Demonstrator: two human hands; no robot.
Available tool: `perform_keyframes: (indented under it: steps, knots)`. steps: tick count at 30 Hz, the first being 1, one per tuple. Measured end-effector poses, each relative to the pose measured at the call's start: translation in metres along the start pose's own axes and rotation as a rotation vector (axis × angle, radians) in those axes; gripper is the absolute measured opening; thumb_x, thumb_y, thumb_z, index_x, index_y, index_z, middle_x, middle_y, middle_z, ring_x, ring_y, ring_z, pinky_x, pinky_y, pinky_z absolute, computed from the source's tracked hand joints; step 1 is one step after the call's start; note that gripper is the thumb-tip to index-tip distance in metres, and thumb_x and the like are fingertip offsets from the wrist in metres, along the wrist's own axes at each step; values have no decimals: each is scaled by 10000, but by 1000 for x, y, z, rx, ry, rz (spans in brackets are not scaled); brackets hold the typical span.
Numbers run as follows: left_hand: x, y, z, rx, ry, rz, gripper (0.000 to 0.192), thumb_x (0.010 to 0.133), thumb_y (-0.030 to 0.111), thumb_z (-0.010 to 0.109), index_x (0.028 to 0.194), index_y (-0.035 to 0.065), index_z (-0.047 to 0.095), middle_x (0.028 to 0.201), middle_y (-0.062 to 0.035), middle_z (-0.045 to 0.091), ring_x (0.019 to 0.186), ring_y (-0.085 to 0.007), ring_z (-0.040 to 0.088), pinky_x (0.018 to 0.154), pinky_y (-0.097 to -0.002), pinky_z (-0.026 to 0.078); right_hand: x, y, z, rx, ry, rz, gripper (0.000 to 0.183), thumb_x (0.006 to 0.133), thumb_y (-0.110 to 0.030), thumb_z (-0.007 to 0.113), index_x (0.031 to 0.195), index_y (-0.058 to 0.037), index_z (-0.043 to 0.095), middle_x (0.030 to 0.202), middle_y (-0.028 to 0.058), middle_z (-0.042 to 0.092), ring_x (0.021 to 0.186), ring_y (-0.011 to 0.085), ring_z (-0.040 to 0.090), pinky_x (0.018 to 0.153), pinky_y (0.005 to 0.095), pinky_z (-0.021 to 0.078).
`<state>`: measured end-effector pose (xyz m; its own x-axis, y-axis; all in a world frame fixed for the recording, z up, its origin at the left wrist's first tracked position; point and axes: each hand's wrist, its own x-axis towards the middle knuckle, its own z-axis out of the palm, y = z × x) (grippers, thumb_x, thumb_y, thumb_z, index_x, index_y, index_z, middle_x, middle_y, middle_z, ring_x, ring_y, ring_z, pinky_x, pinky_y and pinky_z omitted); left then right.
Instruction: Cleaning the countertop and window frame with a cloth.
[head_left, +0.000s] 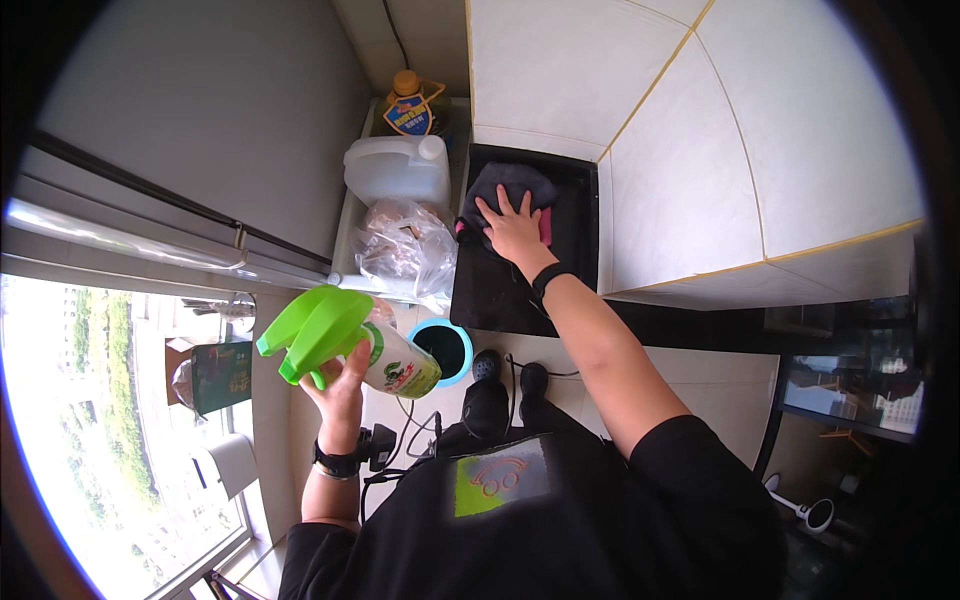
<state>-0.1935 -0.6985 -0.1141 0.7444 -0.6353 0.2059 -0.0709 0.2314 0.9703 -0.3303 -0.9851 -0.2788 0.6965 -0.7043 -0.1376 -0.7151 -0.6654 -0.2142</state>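
Note:
My left hand grips a white spray bottle by its neck, just under the bright green trigger head. The bottle is tilted, with its nozzle end towards the window side. My right hand lies flat, fingers spread, on a dark grey cloth with pink parts at its edges. Beneath the cloth is a black countertop in a corner by white tiled walls. Whether the right fingers press hard on the cloth cannot be seen.
Left of the countertop, a shelf holds an oil bottle, a translucent jug and a filled plastic bag. A blue-rimmed bin stands on the floor near my feet. Cables hang before me. A bright window is at left.

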Motion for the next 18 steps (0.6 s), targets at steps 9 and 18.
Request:
perform_keyframes:
  steps: [9,18]
  knots:
    - [61,-3,104,-102,-278,10,346,746,23,780,1066,16,650,986,-51,679,870,-145,644,775,-284,528,-143,-10,10,68,-6,-362,580,798,-2,535,1297,-290,593,1525,71,337,1349,487,313,1057,560,351]
    - [127,-88,243,-217,-793,-118,396,759,91,801,1104,9,624,1031,-56,669,937,-151,628,832,-305,518,-230,59,11,363,35,-287,522,764,53,485,1128,-244,712,1412,41,501,1334,398,386,1113,430,339]
